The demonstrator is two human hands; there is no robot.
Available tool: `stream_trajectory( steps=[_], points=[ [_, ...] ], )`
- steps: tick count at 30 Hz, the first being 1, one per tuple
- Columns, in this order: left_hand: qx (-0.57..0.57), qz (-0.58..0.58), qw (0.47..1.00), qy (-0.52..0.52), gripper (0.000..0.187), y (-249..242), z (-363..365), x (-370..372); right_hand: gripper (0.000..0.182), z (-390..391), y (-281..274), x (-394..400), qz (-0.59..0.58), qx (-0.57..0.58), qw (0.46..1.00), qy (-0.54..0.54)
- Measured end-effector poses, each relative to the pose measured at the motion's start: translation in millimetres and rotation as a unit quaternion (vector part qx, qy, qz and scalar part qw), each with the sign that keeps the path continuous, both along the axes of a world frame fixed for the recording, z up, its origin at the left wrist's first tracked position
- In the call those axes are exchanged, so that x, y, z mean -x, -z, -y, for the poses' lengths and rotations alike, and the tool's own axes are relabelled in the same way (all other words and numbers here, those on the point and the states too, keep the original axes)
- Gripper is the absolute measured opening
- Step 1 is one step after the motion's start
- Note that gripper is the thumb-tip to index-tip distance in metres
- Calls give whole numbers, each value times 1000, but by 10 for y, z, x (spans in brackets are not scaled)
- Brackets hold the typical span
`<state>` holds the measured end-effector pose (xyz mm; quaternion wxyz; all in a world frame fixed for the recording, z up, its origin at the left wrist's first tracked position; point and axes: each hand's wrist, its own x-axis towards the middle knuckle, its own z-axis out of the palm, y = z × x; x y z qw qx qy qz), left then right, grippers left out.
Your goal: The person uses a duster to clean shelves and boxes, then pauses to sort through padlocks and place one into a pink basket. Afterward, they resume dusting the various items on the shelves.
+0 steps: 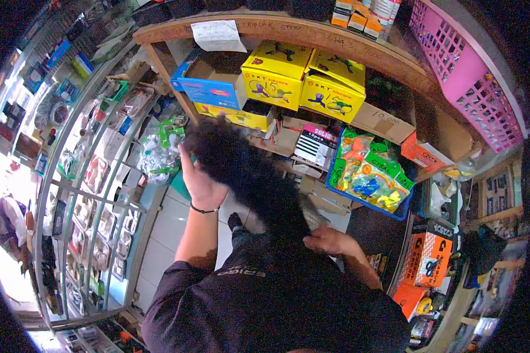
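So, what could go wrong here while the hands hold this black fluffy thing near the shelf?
The left hand lifts the black fluffy thing close to the plastic packets hanging beside it, so it may knock them down. The right hand only presses its lower end, so it could slip. It also hides the boxes behind.

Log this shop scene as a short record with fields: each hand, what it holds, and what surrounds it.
left hand: raised, gripping the upper end of a dark fuzzy item
right hand: on the lower end of that item
shelf: yellow boxes, blue box
right of the hands: blue bin of packaged toys, orange box
top right: pink basket
left: wire rack of packets
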<state>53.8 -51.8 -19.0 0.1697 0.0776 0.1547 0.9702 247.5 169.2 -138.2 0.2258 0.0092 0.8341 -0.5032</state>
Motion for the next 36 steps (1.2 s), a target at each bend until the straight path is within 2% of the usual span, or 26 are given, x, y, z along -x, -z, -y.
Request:
stream_trajectory(
  steps=[2,3,4,6,8,9,10,11,12,14,15,16,17,18,20,22,24,26,27,28,29,30,32,34,35,36],
  points=[
    [49,-139,982,115,54,173,40,122,44,22,-325,58,23,-17,993,-111],
    [40,-150,981,113,52,153,51,80,44,21,-338,58,23,-18,993,-110],
    [39,-149,981,113,52,40,32,5,43,22,-345,54,25,-9,998,-63],
    [28,20,999,8,50,-110,7,-118,42,39,-394,54,30,0,999,-18],
    [16,34,999,10,52,1,32,-59,45,69,-484,75,119,-57,986,-103],
    [37,-15,997,61,59,133,74,38,45,58,-405,26,120,-56,986,-102],
    [57,-65,990,113,68,106,56,60,45,42,-309,-43,6,-13,997,-73],
    [-17,-119,984,134,68,80,10,24,46,27,-251,-88,-109,29,993,-44],
    [21,-109,989,101,66,27,33,-92,46,17,-218,-104,-108,28,993,-41],
    [-2,17,999,35,65,8,5,-81,46,51,-290,-85,47,59,996,49],
    [42,18,999,13,63,-14,-25,-104,46,36,-283,-102,48,58,996,50],
    [42,18,999,14,63,77,-25,-42,44,8,-265,-120,-42,29,998,-29],
    [7,-67,993,101,63,220,-27,71,42,-7,-246,-135,-131,0,986,-105],
    [-28,-152,970,186,62,331,-31,149,42,-11,-230,-150,-132,-1,986,-102],
    [-6,-146,974,174,63,77,-59,-5,41,-13,-189,-183,-64,18,998,1],
    [14,28,998,50,52,-84,-82,-139,40,-53,-76,-180,-76,11,997,-14],
    [7,23,998,52,52,63,-94,-52,39,-69,-58,-197,-89,5,996,-29],
    [-9,-151,972,181,58,244,-113,102,38,-52,-156,-240,-219,-23,973,-71],
    [-30,-156,968,196,57,259,-117,132,38,-55,-184,-212,-220,-25,973,-70],
    [-31,-156,967,197,57,163,-136,67,37,-58,-213,-159,-102,7,994,-30],
    [2,-73,989,129,54,-12,-153,-64,36,-62,-226,-136,17,39,999,10],
    [36,11,998,58,51,-104,-162,-133,36,-71,-198,-151,18,38,999,10],
    [29,12,998,50,51,43,-164,-55,36,-84,-118,-195,-64,-4,997,-31],
    [54,-143,976,158,57,146,-184,41,36,-98,-162,-212,-65,-17,997,-43],
    [-5,-166,964,206,55,149,-208,106,36,-110,-185,-211,-66,-31,996,-57],
    [-5,-166,964,208,55,155,-201,73,36,-110,-186,-197,-66,-32,996,-55]
  ],
)
